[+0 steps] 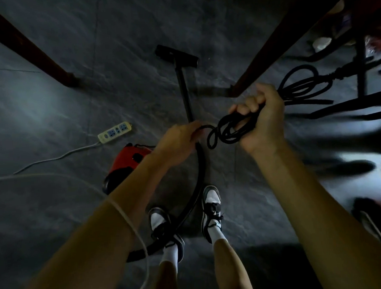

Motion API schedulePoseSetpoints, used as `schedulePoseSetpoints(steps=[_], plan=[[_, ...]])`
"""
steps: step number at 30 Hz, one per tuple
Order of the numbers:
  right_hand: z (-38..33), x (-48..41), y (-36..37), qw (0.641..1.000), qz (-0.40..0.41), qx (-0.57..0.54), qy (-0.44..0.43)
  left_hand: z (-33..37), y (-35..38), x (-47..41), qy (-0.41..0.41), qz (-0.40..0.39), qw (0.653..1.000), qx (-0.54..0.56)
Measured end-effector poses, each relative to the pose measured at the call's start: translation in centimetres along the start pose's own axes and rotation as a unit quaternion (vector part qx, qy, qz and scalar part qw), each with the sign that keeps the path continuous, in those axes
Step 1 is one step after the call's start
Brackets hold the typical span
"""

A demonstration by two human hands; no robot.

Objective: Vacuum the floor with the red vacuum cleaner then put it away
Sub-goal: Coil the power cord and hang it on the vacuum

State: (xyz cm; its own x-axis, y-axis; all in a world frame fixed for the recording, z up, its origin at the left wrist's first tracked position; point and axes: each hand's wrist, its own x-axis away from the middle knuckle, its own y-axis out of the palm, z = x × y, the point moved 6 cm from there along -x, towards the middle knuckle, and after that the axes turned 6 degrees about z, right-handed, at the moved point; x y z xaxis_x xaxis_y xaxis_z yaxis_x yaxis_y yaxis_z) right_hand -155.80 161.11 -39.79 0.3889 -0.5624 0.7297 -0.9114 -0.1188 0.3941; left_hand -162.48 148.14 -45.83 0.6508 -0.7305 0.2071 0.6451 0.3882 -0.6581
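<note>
Down beside left hand (178, 142), red vacuum cleaner (129, 162), right hand (262, 121) gripping cord (226, 129)

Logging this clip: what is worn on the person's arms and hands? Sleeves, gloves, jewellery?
The left forearm and right forearm are bare, with no sleeves in view. The left hand and right hand have no gloves; no watch, band or ring shows. A thin pale cable crosses the left forearm.

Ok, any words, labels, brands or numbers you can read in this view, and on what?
No text is readable.
On the power strip: markings too small and blurred.
On the red vacuum cleaner: no label shows.
On the shoes: no legible brand.
On the black cord: no print visible.
</note>
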Motion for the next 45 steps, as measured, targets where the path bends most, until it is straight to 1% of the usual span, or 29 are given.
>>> schedulePoseSetpoints(steps=[5, 7, 8, 10, 13, 18, 20, 23, 24, 26, 27, 28, 30, 31, 32, 33, 35, 36, 38, 40, 42, 43, 44, 45], plan=[[0.1, -1.3, -0.6, 1.0, 0.021, -0.009, 0.016, -3.1, -4.2, 0.4, -0.043, 0.089, 0.995, -0.026], [0.6, -2.1, -0.6, 0.999, 0.045, -0.016, 0.023, -3.4, -4.9, 0.6, -0.058, 0.099, 0.993, -0.02], [0.7, -2.6, -0.9, 0.998, 0.062, -0.018, 0.023, -3.5, -5.0, 0.7, -0.062, 0.089, 0.994, -0.014], [0.7, -3.5, -1.8, 0.995, 0.1, -0.01, 0.019, -4.3, -4.9, 1.3, -0.082, 0.044, 0.996, -0.013], [0.7, -4.4, -3.4, 0.991, 0.134, 0.002, 0.023, -6.7, -5.9, 3.0, -0.119, -0.017, 0.991, -0.059], [1.9, -5.2, -5.0, 0.985, 0.157, 0.073, 0.02, -6.4, -5.5, 5.6, -0.174, -0.131, 0.976, 0.017], [2.3, -5.2, -4.8, 0.985, 0.15, 0.087, 0.015, -6.4, -4.6, 6.1, -0.169, -0.196, 0.966, -0.008], [2.8, -5.1, -4.1, 0.987, 0.135, 0.084, 0.021, -6.2, -3.4, 5.9, -0.138, -0.25, 0.956, -0.071], [3.1, -5.0, -3.7, 0.988, 0.131, 0.077, 0.026, -5.9, -2.5, 5.8, -0.13, -0.262, 0.954, -0.064], [3.7, -4.5, -2.8, 0.99, 0.125, 0.06, 0.036, -3.8, -0.5, 5.7, -0.132, -0.275, 0.952, 0.016], [3.8, -4.4, -2.4, 0.99, 0.125, 0.055, 0.039, -2.4, 0.1, 5.3, -0.138, -0.258, 0.953, 0.076], [3.8, -4.4, -2.2, 0.99, 0.127, 0.051, 0.04, -1.4, 0.6, 4.9, -0.144, -0.224, 0.954, 0.136], [3.3, -4.6, -2.3, 0.987, 0.146, 0.059, 0.035, -0.2, -0.1, 4.0, -0.173, -0.117, 0.952, 0.223], [3.0, -4.8, -2.7, 0.983, 0.161, 0.078, 0.034, 0.0, -1.1, 3.7, -0.187, -0.058, 0.949, 0.248], [2.8, -5.0, -3.3, 0.978, 0.177, 0.105, 0.039, 0.1, -2.2, 3.4, -0.185, -0.005, 0.945, 0.268], [2.8, -5.2, -3.9, 0.971, 0.191, 0.134, 0.052, 0.3, -3.4, 3.0, -0.166, 0.036, 0.947, 0.271], [4.1, -5.3, -5.0, 0.956, 0.192, 0.189, 0.117, 1.1, -5.4, 2.1, -0.114, 0.099, 0.958, 0.243], [5.3, -5.3, -5.4, 0.945, 0.181, 0.222, 0.158, 1.3, -5.9, 1.8, -0.104, 0.12, 0.957, 0.244], [8.4, -4.8, -5.7, 0.915, 0.123, 0.302, 0.237, 1.5, -6.0, 1.3, -0.122, 0.135, 0.938, 0.296], [11.6, -4.4, -6.2, 0.883, 0.062, 0.368, 0.284, 1.4, -5.6, 0.7, -0.157, 0.133, 0.909, 0.361], [13.7, -3.9, -6.5, 0.856, 0.011, 0.423, 0.297, 0.9, -5.2, 0.2, -0.204, 0.123, 0.864, 0.443], [14.2, -3.5, -6.2, 0.843, -0.013, 0.454, 0.288, 0.7, -5.1, 0.1, -0.226, 0.112, 0.846, 0.471], [14.6, -3.4, -5.8, 0.836, -0.036, 0.472, 0.277, 0.5, -5.1, 0.1, -0.246, 0.102, 0.838, 0.477], [14.8, -3.1, -5.4, 0.836, -0.051, 0.476, 0.266, 0.2, -5.1, 0.0, -0.257, 0.098, 0.83, 0.485]])
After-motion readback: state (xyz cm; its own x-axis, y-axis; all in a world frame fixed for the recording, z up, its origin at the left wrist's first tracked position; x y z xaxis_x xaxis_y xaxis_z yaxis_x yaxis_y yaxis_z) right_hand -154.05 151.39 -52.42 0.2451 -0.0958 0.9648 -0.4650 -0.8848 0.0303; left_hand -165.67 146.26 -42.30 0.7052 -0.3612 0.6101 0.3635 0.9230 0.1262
